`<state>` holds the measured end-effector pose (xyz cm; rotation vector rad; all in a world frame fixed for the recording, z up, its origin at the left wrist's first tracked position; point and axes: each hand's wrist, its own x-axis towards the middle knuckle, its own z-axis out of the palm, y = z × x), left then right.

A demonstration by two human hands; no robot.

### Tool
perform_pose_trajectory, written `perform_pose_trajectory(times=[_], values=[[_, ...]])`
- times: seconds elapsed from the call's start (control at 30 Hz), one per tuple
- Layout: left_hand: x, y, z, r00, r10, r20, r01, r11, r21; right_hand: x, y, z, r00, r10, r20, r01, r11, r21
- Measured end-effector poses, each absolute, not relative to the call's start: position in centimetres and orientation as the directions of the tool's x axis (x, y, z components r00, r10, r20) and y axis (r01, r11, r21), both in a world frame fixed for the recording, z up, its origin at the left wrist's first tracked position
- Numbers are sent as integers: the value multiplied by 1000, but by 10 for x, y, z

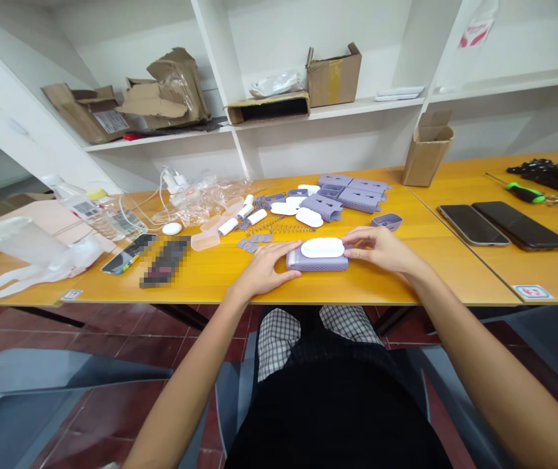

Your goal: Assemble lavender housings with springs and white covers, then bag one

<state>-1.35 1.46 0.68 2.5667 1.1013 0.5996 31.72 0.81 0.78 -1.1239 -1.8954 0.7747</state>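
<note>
On the table edge in front of me lies a purple plastic housing with a perforated side and a pale left end. My left hand grips that left end between thumb and fingers. A white oval piece lies over the top of the housing. My right hand pinches the oval's right end, close against the housing. Just beyond are more white oval pieces, coil springs, white cylinders and small grey flat parts. Several purple housings lie farther back, near a purple end cap.
Two phones and a green-handled screwdriver lie to the right. A cardboard box stands behind. Leftward are another phone, a bottle, clear plastic wrap and a plastic cup. White shelves rise behind the table.
</note>
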Motion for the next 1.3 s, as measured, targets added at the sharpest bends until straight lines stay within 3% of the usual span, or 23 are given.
perform_pose_trajectory(times=[0.6,0.77,1.3], values=[[-12,13,10,624,739,255,620,-667,414,335,1,23,-409,904,124,453,319,-832],[-11,13,10,626,738,252,626,-669,401,333,1,22,-449,881,148,375,337,-864],[-14,13,11,589,773,234,628,-621,468,323,1,16,-449,874,187,335,358,-872]])
